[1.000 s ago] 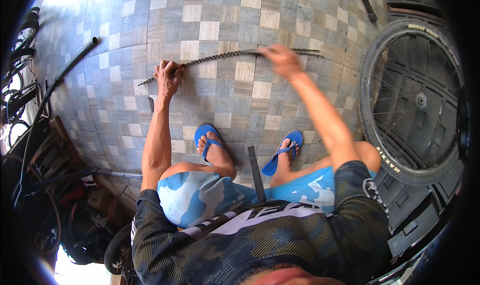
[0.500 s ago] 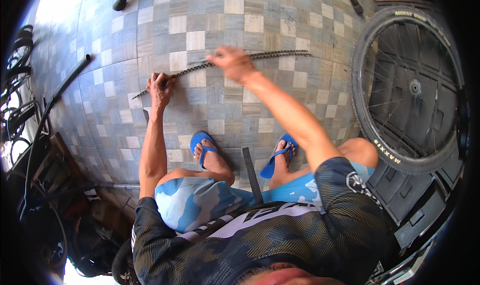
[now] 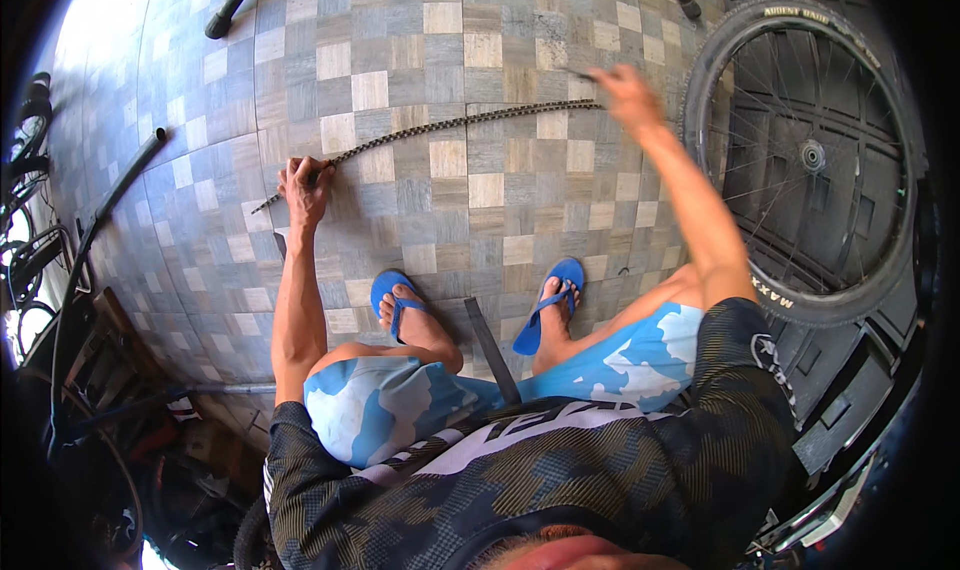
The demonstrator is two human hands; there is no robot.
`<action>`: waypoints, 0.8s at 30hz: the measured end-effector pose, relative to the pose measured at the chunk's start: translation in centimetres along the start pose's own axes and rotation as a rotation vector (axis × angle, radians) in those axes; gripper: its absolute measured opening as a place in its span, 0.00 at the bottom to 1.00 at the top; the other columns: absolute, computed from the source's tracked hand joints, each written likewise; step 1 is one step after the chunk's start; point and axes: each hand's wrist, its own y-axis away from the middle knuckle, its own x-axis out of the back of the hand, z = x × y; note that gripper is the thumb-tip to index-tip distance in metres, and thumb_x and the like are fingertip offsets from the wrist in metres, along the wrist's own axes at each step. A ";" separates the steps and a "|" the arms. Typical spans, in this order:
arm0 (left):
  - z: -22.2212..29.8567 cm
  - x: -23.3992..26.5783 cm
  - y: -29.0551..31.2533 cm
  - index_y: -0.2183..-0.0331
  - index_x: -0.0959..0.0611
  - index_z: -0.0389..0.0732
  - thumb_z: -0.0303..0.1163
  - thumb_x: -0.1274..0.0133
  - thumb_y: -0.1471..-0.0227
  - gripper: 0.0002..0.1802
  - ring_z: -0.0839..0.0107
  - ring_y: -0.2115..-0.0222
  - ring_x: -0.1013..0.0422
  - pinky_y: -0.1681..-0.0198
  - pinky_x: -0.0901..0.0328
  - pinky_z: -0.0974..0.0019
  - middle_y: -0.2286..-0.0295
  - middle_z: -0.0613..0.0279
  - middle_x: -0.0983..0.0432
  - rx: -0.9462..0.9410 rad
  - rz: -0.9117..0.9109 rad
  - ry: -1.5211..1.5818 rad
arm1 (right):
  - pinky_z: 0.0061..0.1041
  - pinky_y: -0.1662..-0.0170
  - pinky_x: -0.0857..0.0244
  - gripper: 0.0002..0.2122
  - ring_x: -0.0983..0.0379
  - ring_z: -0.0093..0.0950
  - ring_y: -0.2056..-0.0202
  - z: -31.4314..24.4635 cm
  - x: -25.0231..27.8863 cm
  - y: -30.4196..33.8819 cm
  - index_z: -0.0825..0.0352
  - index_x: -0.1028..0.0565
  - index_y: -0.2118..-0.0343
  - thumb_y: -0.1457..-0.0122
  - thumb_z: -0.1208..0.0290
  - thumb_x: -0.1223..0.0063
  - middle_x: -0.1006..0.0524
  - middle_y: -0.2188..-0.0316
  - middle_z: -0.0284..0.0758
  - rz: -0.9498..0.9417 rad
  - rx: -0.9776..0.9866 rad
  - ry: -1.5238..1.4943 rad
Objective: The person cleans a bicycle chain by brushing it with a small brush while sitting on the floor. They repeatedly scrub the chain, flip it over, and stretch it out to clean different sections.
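A dark bicycle chain [image 3: 440,126] lies across the floor in a shallow curve, its strands side by side. My left hand [image 3: 306,185] is closed on it near its left end, and a short tail sticks out past the fingers. Beyond the chain's right end, my right hand [image 3: 630,98] is raised and smeared by motion. Its fingers are closed on a thin dark tool, whose tip points left; its exact kind is too blurred to make out.
A bicycle wheel [image 3: 812,158] with a thick tyre leans at the right over dark panels. Black stand legs [image 3: 232,5] rest on the floor at the far side, and a black tube [image 3: 130,175] lies to the left. Bikes [image 3: 32,220] crowd the left edge. A dark strap [image 3: 490,348] hangs between my feet.
My right hand has swept right, from over the middle of the chain to beyond its right end. The chain's strands now lie closer together. My left hand keeps its hold.
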 end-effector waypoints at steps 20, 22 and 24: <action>1.3 -1.1 -1.1 0.64 0.12 0.50 0.38 0.33 0.49 0.09 0.59 0.55 0.33 0.48 0.44 0.53 0.63 0.67 0.25 -0.060 -0.011 0.068 | 0.42 0.53 0.29 0.21 0.26 0.44 0.54 15.9 3.9 11.5 0.52 0.23 0.42 0.36 0.77 0.51 0.28 0.57 0.41 -0.028 -0.165 0.393; 0.7 0.6 -0.7 0.60 0.11 0.50 0.37 0.33 0.49 0.12 0.58 0.54 0.32 0.46 0.42 0.52 0.61 0.64 0.23 -0.024 -0.052 0.033 | 0.40 0.55 0.28 0.22 0.25 0.43 0.58 12.6 3.7 9.4 0.52 0.22 0.43 0.39 0.78 0.49 0.29 0.60 0.40 0.056 -0.048 0.277; 0.8 2.2 -1.3 0.56 0.12 0.51 0.36 0.33 0.50 0.17 0.57 0.52 0.32 0.43 0.42 0.49 0.59 0.63 0.23 -0.071 -0.162 0.101 | 0.40 0.57 0.27 0.22 0.24 0.42 0.58 8.0 2.1 8.2 0.52 0.22 0.43 0.40 0.78 0.47 0.29 0.60 0.39 -0.030 0.061 0.156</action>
